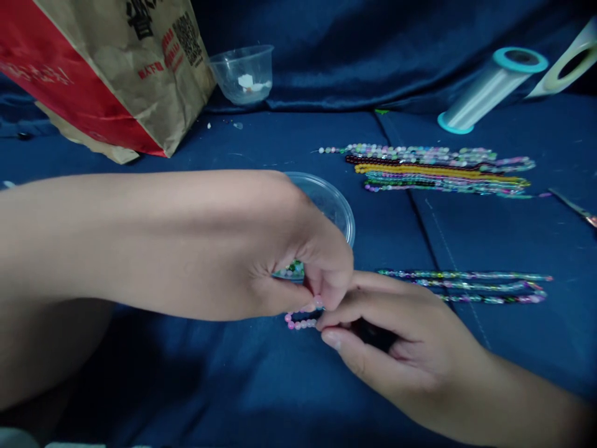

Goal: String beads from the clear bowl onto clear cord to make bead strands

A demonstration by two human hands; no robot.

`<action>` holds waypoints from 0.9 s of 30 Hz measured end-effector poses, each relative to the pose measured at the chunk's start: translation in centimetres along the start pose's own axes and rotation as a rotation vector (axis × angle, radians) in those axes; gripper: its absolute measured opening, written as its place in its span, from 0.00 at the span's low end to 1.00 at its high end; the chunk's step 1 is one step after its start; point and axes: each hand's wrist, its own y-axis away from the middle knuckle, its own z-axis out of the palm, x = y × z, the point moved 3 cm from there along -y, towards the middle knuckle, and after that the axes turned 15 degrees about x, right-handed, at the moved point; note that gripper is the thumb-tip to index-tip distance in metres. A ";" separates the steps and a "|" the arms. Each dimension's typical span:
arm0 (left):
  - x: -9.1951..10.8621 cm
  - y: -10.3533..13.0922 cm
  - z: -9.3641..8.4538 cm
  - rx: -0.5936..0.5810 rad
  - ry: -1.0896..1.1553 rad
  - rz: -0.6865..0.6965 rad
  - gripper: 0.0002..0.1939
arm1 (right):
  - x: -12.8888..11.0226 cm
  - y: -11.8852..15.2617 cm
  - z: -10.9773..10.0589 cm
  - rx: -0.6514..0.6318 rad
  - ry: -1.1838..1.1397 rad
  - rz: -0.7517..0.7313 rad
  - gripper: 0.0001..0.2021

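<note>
Between my two hands hangs a short strand of pink beads (298,324), bent into a small loop. My left hand (308,249) reaches in from the left and pinches one end, with a pink bead showing at its thumb and fingertips. The thumb and forefinger of my right hand (396,336) close on the strand's other side, just below and touching the left fingers. Partly hidden behind my left hand is a round clear plastic bowl (351,224), with green and pale beads (295,269) visible inside.
Strung bead strands (438,168) lie at the right rear, and more strands (489,286) beyond my right hand. A spool of clear thread (489,90), a tape roll (571,68), pointed scissors-like blades (571,204), a clear cup (245,74) and a paper bag (121,68) stand around.
</note>
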 end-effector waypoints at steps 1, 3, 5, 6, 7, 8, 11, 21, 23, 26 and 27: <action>-0.1 0.0 0.1 -0.009 0.003 -0.013 0.15 | 0.0 0.0 0.0 0.000 -0.004 0.008 0.06; -0.1 -0.1 0.1 -0.019 0.009 -0.025 0.15 | 0.0 0.0 0.0 -0.004 -0.009 0.029 0.06; 0.1 -0.2 0.0 -0.022 0.021 -0.018 0.15 | -0.1 -0.1 0.0 -0.010 -0.017 0.058 0.07; 0.2 -0.2 0.0 -0.027 0.030 -0.011 0.15 | -0.1 -0.1 0.0 -0.013 -0.023 0.073 0.07; 0.3 -0.3 0.0 -0.035 0.038 -0.007 0.15 | -0.1 -0.1 0.0 -0.017 -0.029 0.087 0.07; 0.3 -0.3 0.0 -0.047 0.042 -0.002 0.15 | -0.1 -0.1 0.0 -0.022 -0.032 0.102 0.07; 0.5 -0.4 0.1 -0.068 0.030 0.007 0.15 | -0.2 -0.2 0.0 -0.029 -0.043 0.132 0.07; 0.2 -0.6 0.2 -0.051 0.044 -0.006 0.12 | -0.2 -0.2 0.0 -0.016 -0.078 0.201 0.07; -0.1 -0.6 0.0 -0.061 0.058 -0.029 0.09 | -0.3 -0.2 -0.1 -0.009 -0.049 0.170 0.08; -0.8 -0.8 -0.4 -0.077 0.055 -0.056 0.06 | -0.7 -0.3 -0.4 0.034 -0.004 0.054 0.08; -1.0 -0.9 -0.6 -0.076 0.051 -0.072 0.07 | -0.8 -0.4 -0.5 0.055 0.010 0.006 0.08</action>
